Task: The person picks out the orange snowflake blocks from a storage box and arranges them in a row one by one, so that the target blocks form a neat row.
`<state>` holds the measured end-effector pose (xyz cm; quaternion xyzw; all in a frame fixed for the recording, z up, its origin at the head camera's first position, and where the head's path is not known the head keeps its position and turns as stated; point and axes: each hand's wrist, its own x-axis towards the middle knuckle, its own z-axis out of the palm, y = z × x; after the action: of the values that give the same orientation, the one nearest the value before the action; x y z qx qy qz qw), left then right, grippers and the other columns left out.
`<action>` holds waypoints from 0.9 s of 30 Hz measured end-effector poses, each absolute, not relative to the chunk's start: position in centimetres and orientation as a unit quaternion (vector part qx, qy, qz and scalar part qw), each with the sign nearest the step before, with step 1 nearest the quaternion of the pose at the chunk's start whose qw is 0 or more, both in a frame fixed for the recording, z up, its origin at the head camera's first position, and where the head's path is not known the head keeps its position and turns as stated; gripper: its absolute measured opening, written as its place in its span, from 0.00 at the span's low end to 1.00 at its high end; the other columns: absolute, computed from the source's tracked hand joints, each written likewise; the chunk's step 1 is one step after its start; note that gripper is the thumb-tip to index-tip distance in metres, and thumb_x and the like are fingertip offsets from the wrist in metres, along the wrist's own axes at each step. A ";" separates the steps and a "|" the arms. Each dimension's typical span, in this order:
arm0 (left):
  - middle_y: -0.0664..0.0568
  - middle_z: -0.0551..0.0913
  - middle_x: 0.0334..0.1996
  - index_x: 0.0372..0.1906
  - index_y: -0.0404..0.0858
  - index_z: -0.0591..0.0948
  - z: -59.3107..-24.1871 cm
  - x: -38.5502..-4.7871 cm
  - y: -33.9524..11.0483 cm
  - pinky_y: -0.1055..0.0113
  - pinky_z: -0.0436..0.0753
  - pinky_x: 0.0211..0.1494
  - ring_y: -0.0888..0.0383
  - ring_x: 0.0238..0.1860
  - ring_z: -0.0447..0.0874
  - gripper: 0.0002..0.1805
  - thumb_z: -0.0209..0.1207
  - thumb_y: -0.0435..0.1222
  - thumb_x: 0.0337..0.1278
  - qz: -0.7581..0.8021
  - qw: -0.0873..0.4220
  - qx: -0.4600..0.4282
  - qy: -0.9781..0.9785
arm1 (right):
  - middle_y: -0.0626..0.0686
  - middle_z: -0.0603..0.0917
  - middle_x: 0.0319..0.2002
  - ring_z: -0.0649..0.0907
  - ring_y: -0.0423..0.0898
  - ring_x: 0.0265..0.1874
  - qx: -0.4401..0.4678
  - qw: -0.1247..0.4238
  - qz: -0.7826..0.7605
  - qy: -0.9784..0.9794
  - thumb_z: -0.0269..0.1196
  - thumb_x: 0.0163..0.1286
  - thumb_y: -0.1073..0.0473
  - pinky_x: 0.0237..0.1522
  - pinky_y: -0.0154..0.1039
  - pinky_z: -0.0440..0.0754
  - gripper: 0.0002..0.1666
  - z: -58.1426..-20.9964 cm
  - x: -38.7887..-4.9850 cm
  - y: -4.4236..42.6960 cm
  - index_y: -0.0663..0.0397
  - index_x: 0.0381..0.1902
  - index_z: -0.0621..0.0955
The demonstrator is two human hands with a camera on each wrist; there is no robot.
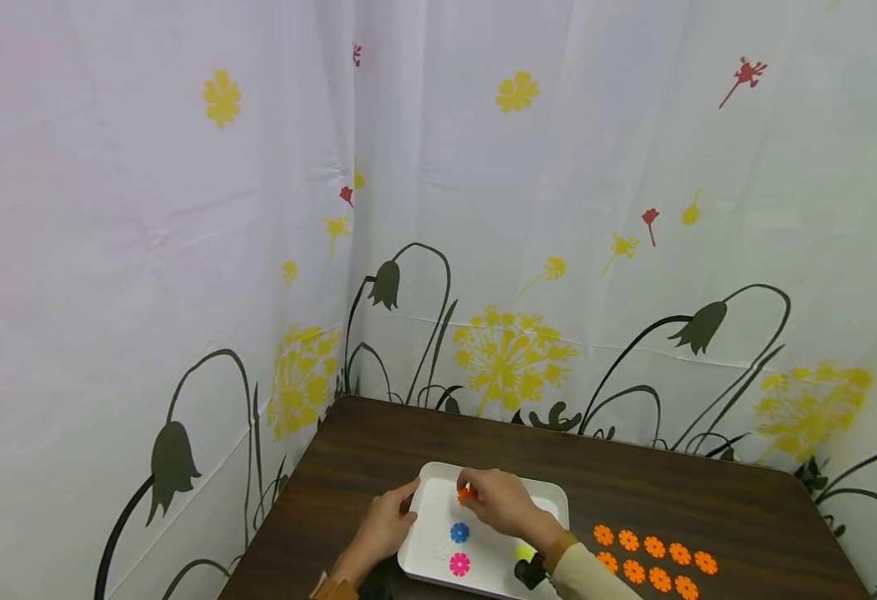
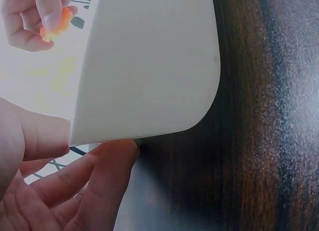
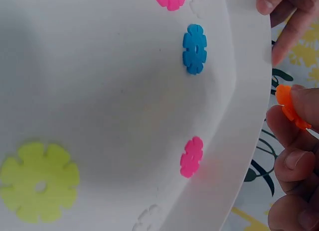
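Observation:
A white tray (image 1: 429,505) lies on the table; my left hand (image 1: 383,525) holds its left edge between thumb and fingers (image 2: 112,176). Over the tray's far part, my right hand (image 1: 504,500) pinches an orange flower-shaped disc (image 3: 286,102) between thumb and fingers, raised above the tray floor. In the tray lie a blue disc (image 1: 459,532), a pink disc (image 1: 459,564) and a yellow-green disc (image 1: 524,552), partly covered by the right arm. The right wrist view also shows a second pink disc (image 3: 192,157) and a whitish disc (image 3: 146,219), faint against the tray.
Several orange discs (image 1: 654,547) lie in two rows on the dark wooden table (image 1: 596,471), right of the tray. A white curtain (image 1: 468,192) with printed flowers hangs behind and left of the table. Something black (image 1: 531,572) is at the right wrist.

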<state>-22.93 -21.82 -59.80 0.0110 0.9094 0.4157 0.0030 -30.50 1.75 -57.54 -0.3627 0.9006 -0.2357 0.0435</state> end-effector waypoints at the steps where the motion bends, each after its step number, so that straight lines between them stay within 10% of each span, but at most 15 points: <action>1: 0.36 0.88 0.55 0.71 0.31 0.78 -59.8 -22.9 -21.8 0.43 0.84 0.56 0.46 0.56 0.86 0.31 0.66 0.24 0.62 0.414 0.002 0.010 0.910 | 0.38 0.85 0.31 0.77 0.32 0.28 -0.361 0.041 -0.235 0.902 0.73 0.69 0.56 0.32 0.31 0.79 0.09 -57.5 -30.6 1.9 0.43 0.45 0.85; 27: 0.35 0.88 0.55 0.71 0.31 0.78 -59.6 -23.0 -21.8 0.41 0.84 0.57 0.44 0.57 0.85 0.31 0.66 0.24 0.62 0.414 0.006 0.008 0.910 | 0.36 0.87 0.34 0.79 0.31 0.30 -0.320 -0.010 -0.239 0.917 0.72 0.71 0.55 0.33 0.35 0.80 0.07 -55.8 -31.1 6.9 0.43 0.45 0.85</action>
<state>-22.97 -21.77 -59.63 0.0081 0.9102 0.4139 0.0059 -31.07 6.92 -55.81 -0.3200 0.9168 -0.2387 -0.0102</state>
